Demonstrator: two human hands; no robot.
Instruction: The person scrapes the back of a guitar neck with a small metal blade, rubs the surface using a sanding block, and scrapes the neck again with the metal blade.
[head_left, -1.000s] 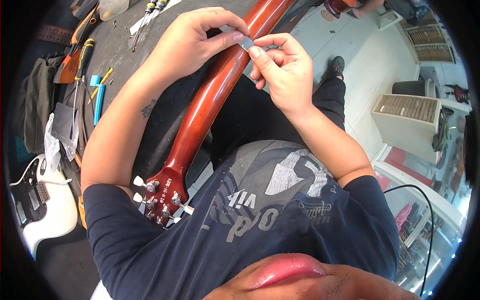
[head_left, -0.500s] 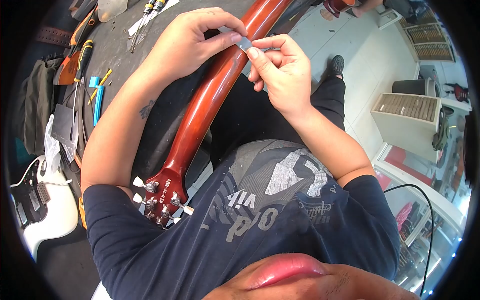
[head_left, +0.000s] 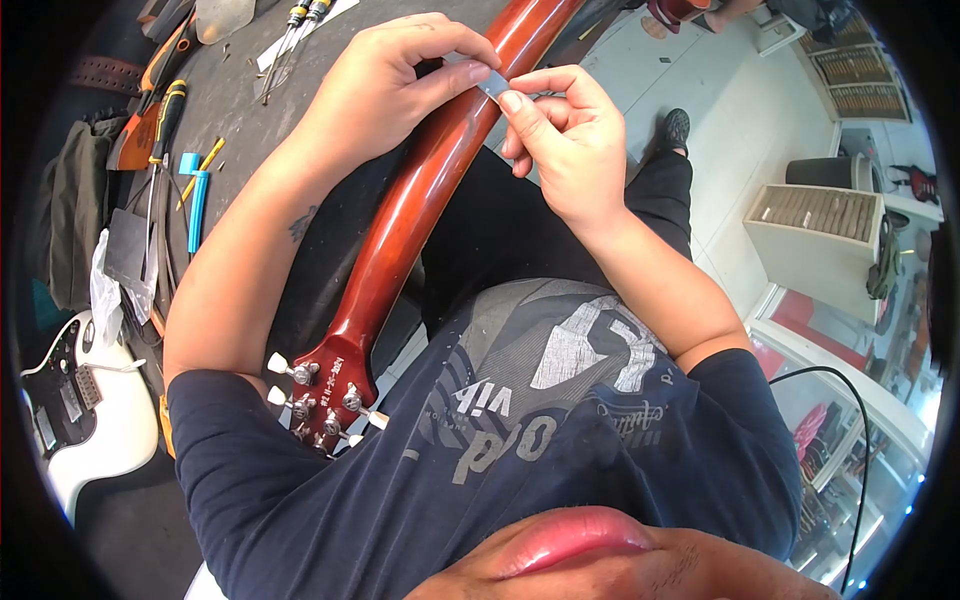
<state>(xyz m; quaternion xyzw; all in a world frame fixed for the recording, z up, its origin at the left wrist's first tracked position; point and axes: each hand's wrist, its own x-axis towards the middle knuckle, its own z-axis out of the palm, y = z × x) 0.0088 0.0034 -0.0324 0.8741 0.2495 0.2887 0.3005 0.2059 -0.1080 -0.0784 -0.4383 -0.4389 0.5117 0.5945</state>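
Observation:
A small, thin, pale grey strip (head_left: 492, 84) spans the gap between my two hands, above the back of a guitar neck. My left hand (head_left: 415, 75) pinches one end between thumb and fingers. The other end is pinched by my right hand (head_left: 562, 130), its remaining fingers curled. What the strip is made of I cannot tell. Beneath it the glossy red-brown guitar neck (head_left: 425, 185) slants across my lap, back side up. Its headstock (head_left: 335, 385), with silver tuners and cream buttons, lies near my chest.
On the dark bench (head_left: 240, 90) at left lie screwdrivers (head_left: 290, 40), a blue tool (head_left: 197, 210), a yellow pencil (head_left: 203, 170) and a white guitar body (head_left: 105, 430). A white cabinet (head_left: 815, 240) stands at right by a glass case (head_left: 870, 420). Part of another person shows at the top right.
Both hands, with the strip between them, have shifted very slightly to the right. The guitar neck stays in nearly the same place.

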